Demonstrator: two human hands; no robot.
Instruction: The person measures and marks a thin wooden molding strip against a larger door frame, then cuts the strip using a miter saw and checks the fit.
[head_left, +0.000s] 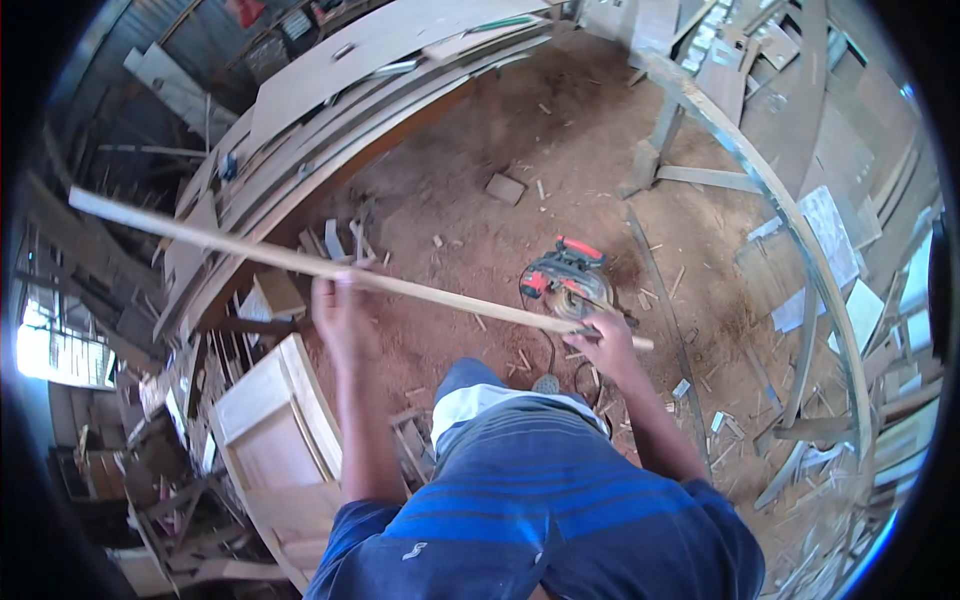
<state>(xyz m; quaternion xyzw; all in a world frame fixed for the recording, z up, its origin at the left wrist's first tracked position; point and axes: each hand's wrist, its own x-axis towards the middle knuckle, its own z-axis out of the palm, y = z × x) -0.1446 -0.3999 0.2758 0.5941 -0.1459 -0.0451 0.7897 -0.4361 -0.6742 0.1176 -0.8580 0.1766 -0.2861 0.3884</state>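
A long, thin wooden strip slants across in front of me, its far-left end raised over the workbench side and its other end low on the right. My left hand is closed around the strip near its middle. Close to the right end, my right hand grips it between thumb and fingers, with a short piece sticking out past the hand. On the floor just beyond my right hand stands a red and black circular-blade power saw; its cord trails toward my feet.
A long workbench stacked with boards runs along the far left. At my left leans a panelled wooden door. A curved-looking timber rail on legs bounds the right, with boards behind it. Offcuts, a small block and sawdust litter the dirt floor.
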